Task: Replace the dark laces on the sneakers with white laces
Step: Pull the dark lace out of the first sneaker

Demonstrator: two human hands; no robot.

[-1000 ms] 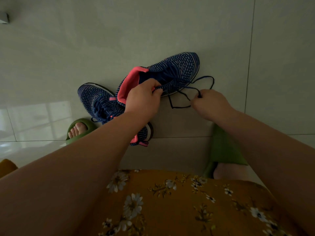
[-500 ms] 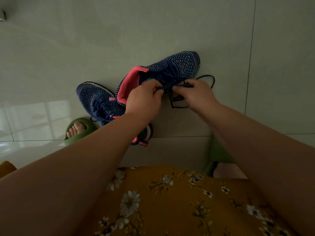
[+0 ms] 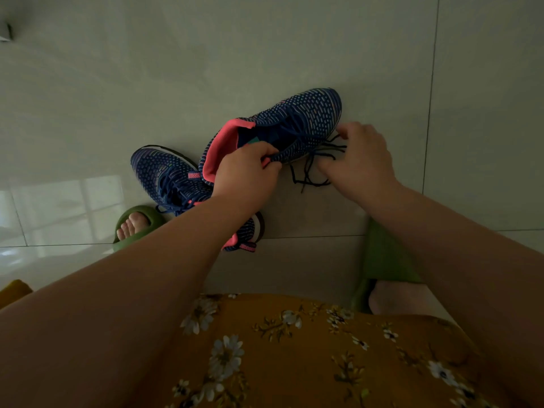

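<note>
My left hand [image 3: 245, 172] grips the raised sneaker [image 3: 282, 134] at the side of its collar, thumb over the edge, holding it tilted above the floor [image 3: 117, 83] with the toe pointing away from me. A second ago my right hand [image 3: 359, 160] was out to the right with a length of dark lace [image 3: 312, 169] drawn taut; half a second ago it had returned to the eyelets beside my left thumb. Now it sits just right of the shoe's forefoot, fingers bent around the loosened strands, which hang in slack loops between shoe and hand and trail down toward the floor. Whether the fingertips actually pinch a strand is not clear, as the lace is thin and the light poor.

Assessment: one more crossing appears to have been freed, so unlacing of this shoe is under way, not complete; dark lace remains threaded across the tongue.

The second sneaker [image 3: 167, 181] lies on the floor near my left foot, partly under my left forearm, its dark lace in place. No white laces are visible.
</note>
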